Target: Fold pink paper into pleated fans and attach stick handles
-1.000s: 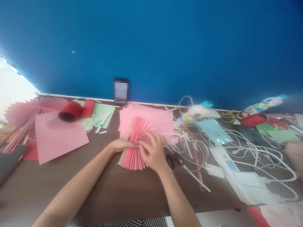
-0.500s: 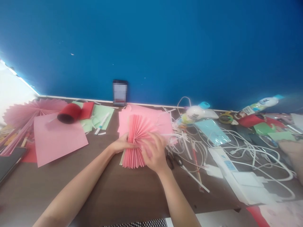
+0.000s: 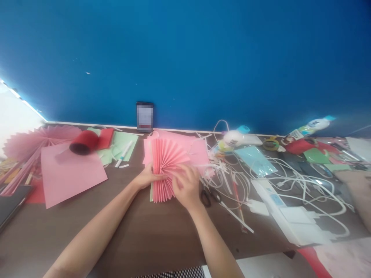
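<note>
A pleated pink paper fan [image 3: 164,189] is spread in a part-circle in front of me, with a strip of pale green along its lower left edge. My left hand [image 3: 146,177] grips its left side, the thumb laid across the folds near the centre. On the right side, my right hand [image 3: 187,185] has its fingers bent over the pleats, close to the centre; whatever lies under the fingertips is hidden. Pink paper sheets [image 3: 199,150] lie flat behind the fan.
To the left are another pink paper fan [image 3: 43,139], a pink sheet [image 3: 72,173], a red roll [image 3: 84,142] and a marker [image 3: 124,154]. A phone [image 3: 144,117] leans on the blue wall. Scissors [image 3: 206,197], tangled white cables, a power strip [image 3: 274,204] and glue bottles [image 3: 233,138] occupy the right.
The view has shifted slightly. My right hand has drawn its fingers closer together over the pleats, while my left hand keeps its hold on the fan.
</note>
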`<state>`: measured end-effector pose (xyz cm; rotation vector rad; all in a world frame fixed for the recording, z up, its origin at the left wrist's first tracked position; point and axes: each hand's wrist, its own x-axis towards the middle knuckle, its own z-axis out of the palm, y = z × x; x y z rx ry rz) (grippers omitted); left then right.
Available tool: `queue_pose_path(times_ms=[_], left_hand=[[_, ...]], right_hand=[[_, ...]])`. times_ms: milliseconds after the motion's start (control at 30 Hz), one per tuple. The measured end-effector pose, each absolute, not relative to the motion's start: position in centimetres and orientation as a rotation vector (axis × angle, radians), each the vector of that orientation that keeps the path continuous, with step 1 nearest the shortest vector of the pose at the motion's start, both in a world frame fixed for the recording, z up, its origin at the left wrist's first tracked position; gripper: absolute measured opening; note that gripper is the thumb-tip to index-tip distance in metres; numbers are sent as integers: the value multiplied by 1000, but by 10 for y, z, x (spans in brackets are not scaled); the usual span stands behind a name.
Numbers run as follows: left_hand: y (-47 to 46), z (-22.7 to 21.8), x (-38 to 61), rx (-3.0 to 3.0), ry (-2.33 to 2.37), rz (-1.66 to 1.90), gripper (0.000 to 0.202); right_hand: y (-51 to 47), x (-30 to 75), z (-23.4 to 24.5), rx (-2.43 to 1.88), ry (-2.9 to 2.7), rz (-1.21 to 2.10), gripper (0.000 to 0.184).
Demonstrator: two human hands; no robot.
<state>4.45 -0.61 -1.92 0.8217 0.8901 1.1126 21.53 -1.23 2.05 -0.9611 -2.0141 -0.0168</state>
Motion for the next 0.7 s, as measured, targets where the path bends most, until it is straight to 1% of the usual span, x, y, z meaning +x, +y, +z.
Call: queue_pose_path(times_ms=[200,433,567,700], left_hand=[[-7,-15,45,832,819,1137,48],[-6,-16,43,822,805,1140,43],[-6,-17,43,830,804,1124,42],[-6,-16,44,854,842,1111,37]], right_hand=[[-19,205,14,-1043,-2071,-22,25],[-24,199,11,-1005,-2141,-34,35],[-26,196,12,-1045,-2121,-16,31],[-26,194,15,-1091,-2145,5,27]])
